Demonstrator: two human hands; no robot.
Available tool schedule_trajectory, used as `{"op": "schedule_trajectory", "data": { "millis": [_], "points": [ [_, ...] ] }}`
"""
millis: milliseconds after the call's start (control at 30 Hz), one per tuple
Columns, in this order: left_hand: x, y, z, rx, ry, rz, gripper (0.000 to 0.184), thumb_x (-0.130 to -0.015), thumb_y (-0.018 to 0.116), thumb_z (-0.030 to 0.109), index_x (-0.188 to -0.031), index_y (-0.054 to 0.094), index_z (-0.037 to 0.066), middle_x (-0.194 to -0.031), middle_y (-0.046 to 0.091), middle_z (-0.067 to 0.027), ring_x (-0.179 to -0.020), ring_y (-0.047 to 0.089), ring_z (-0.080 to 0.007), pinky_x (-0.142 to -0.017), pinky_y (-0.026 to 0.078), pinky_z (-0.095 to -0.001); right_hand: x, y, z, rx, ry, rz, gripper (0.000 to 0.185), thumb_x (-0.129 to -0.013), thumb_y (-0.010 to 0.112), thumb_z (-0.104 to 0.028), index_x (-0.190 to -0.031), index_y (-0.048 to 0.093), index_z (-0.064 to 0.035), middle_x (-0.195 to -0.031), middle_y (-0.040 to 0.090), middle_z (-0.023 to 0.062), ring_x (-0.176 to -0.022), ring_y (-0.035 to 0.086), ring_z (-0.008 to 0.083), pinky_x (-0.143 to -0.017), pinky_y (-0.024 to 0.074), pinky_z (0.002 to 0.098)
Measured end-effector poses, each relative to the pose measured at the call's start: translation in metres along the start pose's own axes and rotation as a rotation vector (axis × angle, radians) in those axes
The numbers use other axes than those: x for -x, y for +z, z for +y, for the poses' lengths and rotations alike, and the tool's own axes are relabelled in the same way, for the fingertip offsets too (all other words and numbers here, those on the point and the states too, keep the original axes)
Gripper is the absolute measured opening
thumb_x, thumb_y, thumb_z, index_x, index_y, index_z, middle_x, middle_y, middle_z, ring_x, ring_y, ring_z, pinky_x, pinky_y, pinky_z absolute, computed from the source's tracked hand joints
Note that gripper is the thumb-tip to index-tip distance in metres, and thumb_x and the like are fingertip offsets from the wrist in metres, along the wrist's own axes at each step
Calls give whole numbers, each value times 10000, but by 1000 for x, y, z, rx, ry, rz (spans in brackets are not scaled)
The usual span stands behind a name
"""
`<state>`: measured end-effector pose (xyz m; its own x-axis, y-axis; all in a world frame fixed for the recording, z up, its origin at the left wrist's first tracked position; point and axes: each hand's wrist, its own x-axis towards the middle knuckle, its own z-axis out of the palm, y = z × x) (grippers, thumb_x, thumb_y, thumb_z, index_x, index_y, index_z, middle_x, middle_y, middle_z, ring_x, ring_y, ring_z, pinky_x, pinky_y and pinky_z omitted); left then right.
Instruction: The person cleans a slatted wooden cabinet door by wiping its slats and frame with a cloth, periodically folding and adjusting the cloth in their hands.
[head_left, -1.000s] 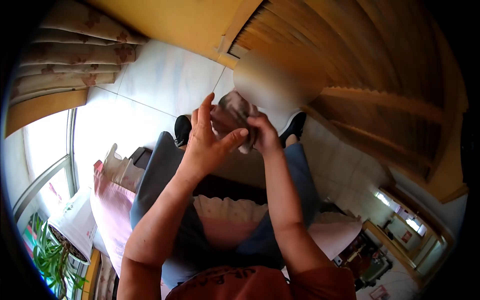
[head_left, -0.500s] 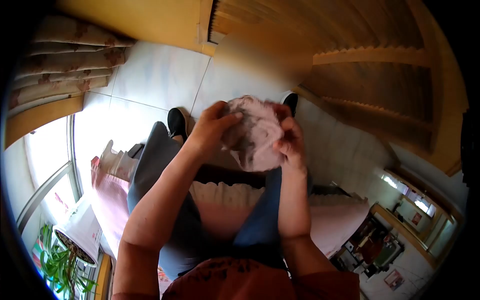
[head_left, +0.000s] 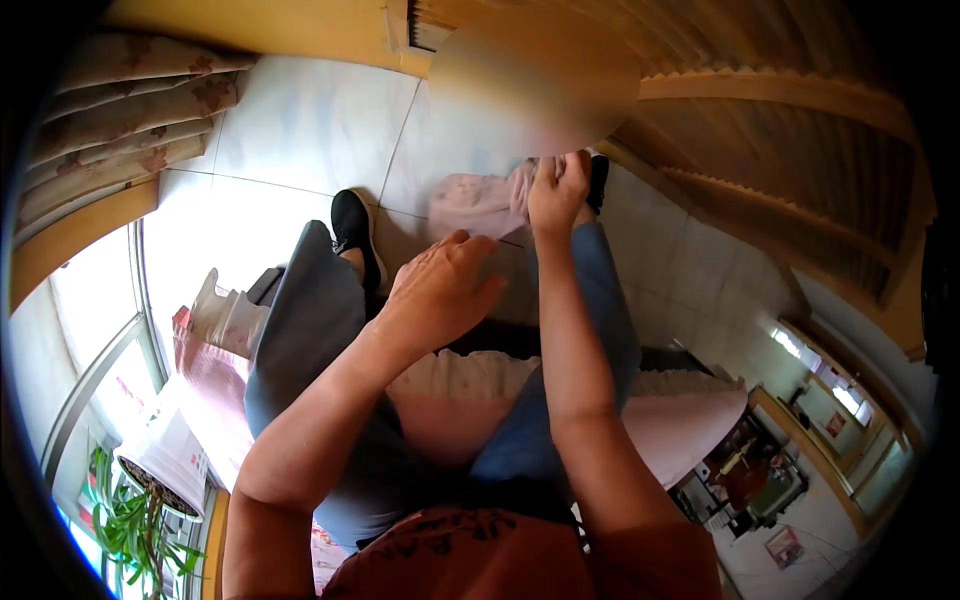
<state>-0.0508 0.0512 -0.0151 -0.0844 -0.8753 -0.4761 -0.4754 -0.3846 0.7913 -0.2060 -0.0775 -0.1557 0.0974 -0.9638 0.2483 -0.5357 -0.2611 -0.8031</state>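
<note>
A soft pale pink cloth (head_left: 468, 204) hangs in front of me, above the floor between my feet. My right hand (head_left: 559, 198) is closed around its bunched right end. The cloth's loose part stretches out to the left and is a little blurred. I cannot tell whether it is a garment or a plain cloth. My left hand (head_left: 440, 288) is just below and nearer to me, back of the hand up, fingers extended. It holds nothing and looks apart from the cloth, though its fingertips come close to the lower edge.
I sit on a bed with a pink ruffled cover (head_left: 450, 420). Black shoes (head_left: 352, 232) stand on the pale tiled floor (head_left: 300, 130). Wooden slatted doors (head_left: 780, 140) rise at the right. A potted plant (head_left: 140, 520) and curtain (head_left: 140, 100) are on the left.
Both hands held the crumpled cloth before. The left hand has let go and dropped back. My right hand has moved farther forward, and the cloth now hangs out to the left.
</note>
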Motion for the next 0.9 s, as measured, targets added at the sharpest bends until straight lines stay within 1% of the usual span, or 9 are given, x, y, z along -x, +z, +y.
{"op": "schedule_trajectory", "data": {
  "millis": [200,233,467,533,600,667,733,867,900],
  "points": [
    [1,-9,-4,-21,-2,-48,344,-889,626,215,-1163,606,9,-1053,630,-171,-992,635,-326,-843,496,-408,-36,40,15,228,-252,76,491,-768,614,71,-1216,616,-128,-1215,520,171,-1098,553,390,-921,479,444],
    [2,-13,-2,-40,-21,-64,343,-888,629,212,-1163,606,9,-1055,631,-167,-1000,631,-329,-848,494,-411,-41,43,21,253,-287,49,502,-769,582,67,-1232,617,-125,-1261,489,217,-1125,535,421,-939,481,450],
    [6,-15,-5,-76,-15,-40,351,-859,667,196,-1154,609,15,-1029,617,-153,-995,612,-347,-836,490,-430,-65,40,55,438,-275,-92,557,-792,656,27,-1298,587,-194,-1287,481,179,-1120,558,398,-884,517,442],
    [6,-16,-5,-59,0,-30,332,-845,672,191,-1112,602,7,-1004,615,-164,-990,612,-353,-831,492,-440,-63,37,61,546,-399,-56,552,-836,641,-29,-1348,546,-212,-1276,494,158,-1083,587,384,-812,543,441],
    [7,-16,-4,-42,18,-19,314,-831,676,187,-1070,596,-1,-979,614,-176,-984,613,-359,-827,495,-449,-55,33,54,802,-206,-99,568,-874,579,-77,-1418,459,-187,-1251,504,161,-1085,588,388,-772,578,421],
    [8,-17,-4,-83,17,-44,323,-827,684,195,-1075,596,9,-983,613,-163,-987,614,-348,-823,494,-444,-58,28,48,840,-238,-104,649,-881,575,-91,-1482,348,-187,-1272,490,182,-1020,620,397,-734,587,416],
    [9,-16,-5,-95,23,-42,318,-825,688,196,-1068,595,13,-980,611,-159,-982,614,-344,-821,492,-442,-58,26,40,951,4,-321,716,-875,586,-108,-1513,278,-212,-1240,492,248,-912,649,398,-699,581,420],
    [10,-15,-4,-182,12,-99,397,-831,696,201,-1174,591,30,-1027,609,-155,-986,611,-349,-845,487,-437,-53,22,23,883,44,-281,765,-872,566,-111,-1535,205,-237,-1149,516,291,-831,658,397,-656,568,438],
    [10,-15,-4,-181,16,-98,397,-831,696,201,-1174,591,30,-1027,609,-155,-986,611,-349,-845,487,-437,-53,21,23,831,195,-270,759,-889,547,-122,-1540,183,-267,-1201,504,294,-879,649,424,-727,548,468]
  ]
}}
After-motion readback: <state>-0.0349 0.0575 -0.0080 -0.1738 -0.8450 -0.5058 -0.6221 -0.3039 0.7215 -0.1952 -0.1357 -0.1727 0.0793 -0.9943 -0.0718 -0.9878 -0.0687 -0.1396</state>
